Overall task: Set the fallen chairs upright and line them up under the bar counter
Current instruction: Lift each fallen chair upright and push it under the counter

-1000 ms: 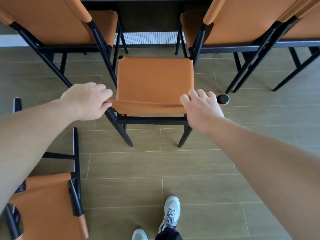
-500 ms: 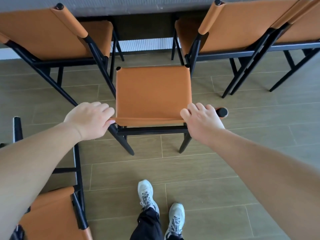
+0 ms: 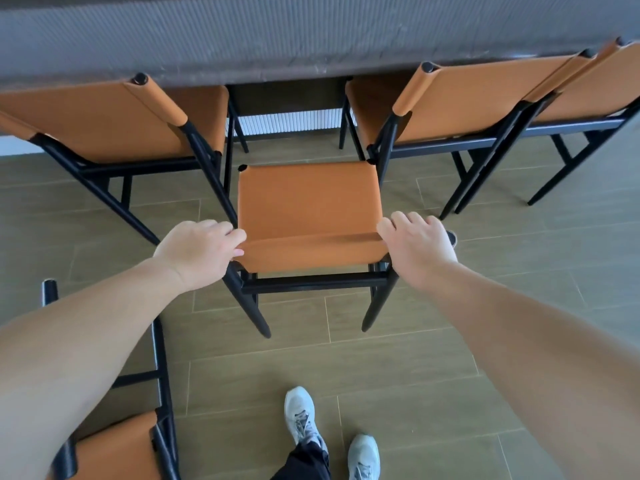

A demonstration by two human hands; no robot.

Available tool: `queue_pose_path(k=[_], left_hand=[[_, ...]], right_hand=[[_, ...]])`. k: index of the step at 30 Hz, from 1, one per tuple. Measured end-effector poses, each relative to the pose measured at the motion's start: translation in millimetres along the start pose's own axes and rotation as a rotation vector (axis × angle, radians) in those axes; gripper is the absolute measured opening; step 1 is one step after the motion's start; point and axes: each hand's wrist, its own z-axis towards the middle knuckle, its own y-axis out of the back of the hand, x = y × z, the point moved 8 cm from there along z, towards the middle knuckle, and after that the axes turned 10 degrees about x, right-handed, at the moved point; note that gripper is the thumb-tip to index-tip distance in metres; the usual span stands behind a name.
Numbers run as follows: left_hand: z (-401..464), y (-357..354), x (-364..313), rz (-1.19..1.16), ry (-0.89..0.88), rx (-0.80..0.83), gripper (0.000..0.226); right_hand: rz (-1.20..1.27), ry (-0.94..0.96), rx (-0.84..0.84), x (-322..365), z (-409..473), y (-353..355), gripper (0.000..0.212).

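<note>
The middle chair (image 3: 308, 206) stands on the floor (image 3: 415, 375) before the desk (image 3: 311, 36), between a left chair (image 3: 104, 123) and right chair (image 3: 467, 98); another chair (image 3: 114, 448) lies near-left.

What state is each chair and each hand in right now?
middle chair: upright, held by its backrest top, seat not yet under the bar counter.
left chair: upright, seat tucked under counter.
right chair: upright, tucked under counter.
far-right chair: upright at counter.
fallen chair: lying on the floor.
left hand: gripping backrest's left end.
right hand: gripping backrest's right end.
</note>
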Motion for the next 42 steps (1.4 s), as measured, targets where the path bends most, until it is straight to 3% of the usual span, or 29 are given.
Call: queue_pose_path(k=[6, 15, 23, 28, 34, 42], left_hand=[[48.6, 34.1, 56.5, 0.001, 0.000, -0.055, 0.025], [108.0, 67.5, 111.5, 0.124, -0.094, -0.112, 0.028], [135.6, 84.5, 152.5, 0.127, -0.163, -0.121, 0.015], [158.0, 97.7, 193.9, 0.170, -0.130, -0.158, 0.019], [188.0, 111.4, 234.3, 0.057, -0.103, -0.222, 0.027], [197.8, 109.8, 256.1, 0.046, -0.151, -0.224, 0.030]], right_hand=[[-0.012, -0.014, -0.157, -31.6, 55.0, 47.0, 0.023], [-0.003, 0.002, -0.245, -61.2, 127.9, 96.7, 0.044], [-0.034, 0.025, -0.249, -60.3, 158.0, 120.2, 0.030], [-0.013, 0.069, -0.246, -55.8, 185.4, 139.0, 0.025], [0.012, 0.139, -0.245, -53.8, 217.3, 163.5, 0.019], [0.115, 0.224, -0.246, -52.8, 230.4, 182.5, 0.011]])
